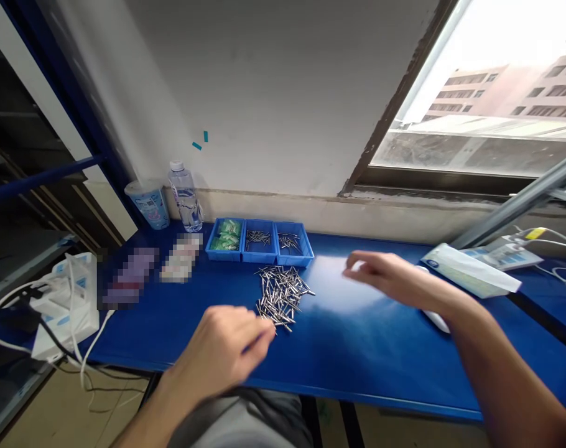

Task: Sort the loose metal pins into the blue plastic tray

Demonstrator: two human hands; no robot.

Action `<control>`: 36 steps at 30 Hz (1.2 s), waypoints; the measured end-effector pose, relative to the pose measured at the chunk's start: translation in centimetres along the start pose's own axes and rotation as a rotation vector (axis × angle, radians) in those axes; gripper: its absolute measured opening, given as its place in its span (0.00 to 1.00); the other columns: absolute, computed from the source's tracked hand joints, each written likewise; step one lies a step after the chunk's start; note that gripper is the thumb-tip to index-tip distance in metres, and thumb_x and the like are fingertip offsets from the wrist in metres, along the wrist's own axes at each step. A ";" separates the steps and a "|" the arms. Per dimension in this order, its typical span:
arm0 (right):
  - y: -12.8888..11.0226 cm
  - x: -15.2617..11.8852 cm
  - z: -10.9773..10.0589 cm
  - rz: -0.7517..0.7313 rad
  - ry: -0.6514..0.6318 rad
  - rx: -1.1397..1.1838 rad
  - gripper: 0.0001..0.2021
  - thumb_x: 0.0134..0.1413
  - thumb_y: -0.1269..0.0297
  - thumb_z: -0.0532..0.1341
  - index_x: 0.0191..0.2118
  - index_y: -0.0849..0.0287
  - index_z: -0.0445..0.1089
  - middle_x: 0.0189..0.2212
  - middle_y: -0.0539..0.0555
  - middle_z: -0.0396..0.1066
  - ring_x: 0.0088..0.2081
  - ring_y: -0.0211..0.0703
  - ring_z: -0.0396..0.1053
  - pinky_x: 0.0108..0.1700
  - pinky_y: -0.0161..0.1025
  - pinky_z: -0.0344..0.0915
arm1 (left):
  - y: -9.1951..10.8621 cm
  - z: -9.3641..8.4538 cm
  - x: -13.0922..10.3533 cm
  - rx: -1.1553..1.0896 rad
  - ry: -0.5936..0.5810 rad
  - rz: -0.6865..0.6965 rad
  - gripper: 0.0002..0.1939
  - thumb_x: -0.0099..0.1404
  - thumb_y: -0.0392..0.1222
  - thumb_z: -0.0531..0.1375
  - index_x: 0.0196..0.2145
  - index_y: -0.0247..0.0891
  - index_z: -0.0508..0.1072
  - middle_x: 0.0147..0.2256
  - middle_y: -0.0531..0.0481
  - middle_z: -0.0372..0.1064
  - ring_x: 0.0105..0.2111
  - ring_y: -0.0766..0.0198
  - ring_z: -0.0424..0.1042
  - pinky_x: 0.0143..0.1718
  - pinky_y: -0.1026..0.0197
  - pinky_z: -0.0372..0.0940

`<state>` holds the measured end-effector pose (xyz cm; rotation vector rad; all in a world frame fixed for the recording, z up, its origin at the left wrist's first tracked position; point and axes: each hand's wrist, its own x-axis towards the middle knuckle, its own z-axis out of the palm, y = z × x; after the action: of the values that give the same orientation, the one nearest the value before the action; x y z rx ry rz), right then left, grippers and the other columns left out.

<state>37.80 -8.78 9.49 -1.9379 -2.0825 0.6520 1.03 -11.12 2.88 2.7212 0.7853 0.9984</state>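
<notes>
A loose pile of thin silvery metal pins [283,295] lies on the blue table [357,361]. My left hand [231,342] is at the pile's lower left edge, fingers curled together; anything between them is too small to make out. Above the table, right of the pile, my right hand [379,270] has its thumb and fingers bent towards each other, and its fingertips are blurred. Behind the pile stand three joined blue bins: the left bin [210,254] holds green-and-clear packets, while the middle bin [259,257] and the right bin [306,252] hold some pins.
At the back left stand a water bottle [186,198] and a blue tub [150,208]. Power strips with cables [68,311] lie at the far left. On the right are a white-and-green packet [469,270], a white object [436,320] partly under my right forearm, and another power strip [507,252].
</notes>
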 end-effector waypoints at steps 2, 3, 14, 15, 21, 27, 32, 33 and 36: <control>-4.0 0.2 1.2 -0.242 -0.168 0.072 0.17 0.65 0.44 0.61 0.37 0.52 0.76 0.23 0.49 0.71 0.22 0.40 0.63 0.24 0.34 0.54 | -2.4 0.7 3.2 -0.053 -0.167 -0.057 0.10 0.77 0.41 0.58 0.42 0.42 0.81 0.33 0.51 0.80 0.31 0.62 0.78 0.34 0.62 0.66; -5.4 0.6 1.7 -0.298 -0.160 0.088 0.17 0.67 0.47 0.60 0.34 0.53 0.75 0.22 0.49 0.70 0.22 0.38 0.62 0.24 0.34 0.53 | -3.5 1.0 4.5 -0.081 -0.238 -0.084 0.09 0.76 0.43 0.60 0.45 0.43 0.82 0.38 0.50 0.82 0.36 0.60 0.80 0.37 0.62 0.67; -7.6 7.9 8.5 -0.485 0.364 0.200 0.17 0.73 0.53 0.55 0.33 0.56 0.68 0.17 0.42 0.56 0.20 0.34 0.50 0.27 0.34 0.50 | -6.0 2.6 5.3 -0.118 -0.516 -0.080 0.07 0.72 0.38 0.63 0.38 0.45 0.81 0.33 0.55 0.82 0.32 0.60 0.81 0.31 0.64 0.60; -7.3 7.9 9.1 -0.495 0.368 0.146 0.17 0.73 0.53 0.55 0.33 0.56 0.69 0.17 0.43 0.59 0.20 0.35 0.52 0.28 0.34 0.51 | -6.0 2.7 5.2 -0.118 -0.517 -0.093 0.07 0.73 0.39 0.63 0.39 0.45 0.81 0.33 0.55 0.82 0.32 0.60 0.81 0.31 0.64 0.60; -5.6 7.7 10.7 -0.497 0.400 -0.115 0.19 0.77 0.55 0.51 0.38 0.55 0.73 0.24 0.51 0.75 0.24 0.39 0.68 0.29 0.36 0.51 | -5.9 3.3 5.2 -0.129 -0.501 -0.099 0.06 0.73 0.39 0.62 0.40 0.43 0.81 0.34 0.53 0.82 0.32 0.61 0.80 0.31 0.65 0.60; -5.2 7.7 10.5 -0.478 0.474 -0.188 0.22 0.78 0.54 0.48 0.37 0.56 0.73 0.22 0.51 0.75 0.22 0.40 0.69 0.28 0.37 0.49 | -6.2 2.8 5.1 -0.213 -0.475 -0.132 0.06 0.73 0.38 0.60 0.37 0.40 0.77 0.23 0.56 0.72 0.22 0.66 0.71 0.27 0.65 0.55; -6.4 7.5 11.1 -0.453 0.571 -0.130 0.20 0.79 0.56 0.46 0.44 0.57 0.72 0.31 0.55 0.79 0.28 0.43 0.74 0.29 0.37 0.53 | -8.9 1.6 6.9 -0.211 -0.247 -0.264 0.11 0.76 0.47 0.56 0.42 0.40 0.75 0.24 0.57 0.70 0.23 0.67 0.68 0.29 0.64 0.56; -6.8 7.6 11.5 -0.444 0.585 -0.118 0.19 0.79 0.57 0.46 0.48 0.57 0.72 0.36 0.57 0.80 0.30 0.43 0.75 0.30 0.37 0.55 | -9.6 1.4 7.5 -0.205 -0.174 -0.293 0.13 0.76 0.49 0.55 0.41 0.40 0.75 0.23 0.58 0.68 0.22 0.67 0.66 0.28 0.64 0.56; -7.3 8.0 12.8 -0.429 0.602 -0.134 0.19 0.79 0.58 0.44 0.53 0.58 0.70 0.43 0.59 0.79 0.32 0.44 0.76 0.29 0.37 0.56 | -11.4 1.5 8.7 -0.251 -0.123 -0.303 0.14 0.76 0.52 0.55 0.42 0.39 0.73 0.22 0.58 0.66 0.22 0.67 0.65 0.28 0.64 0.56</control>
<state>24.71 -3.29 0.62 -1.4168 -2.0545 -0.1509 2.72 3.23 3.21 2.3384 0.9426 0.7957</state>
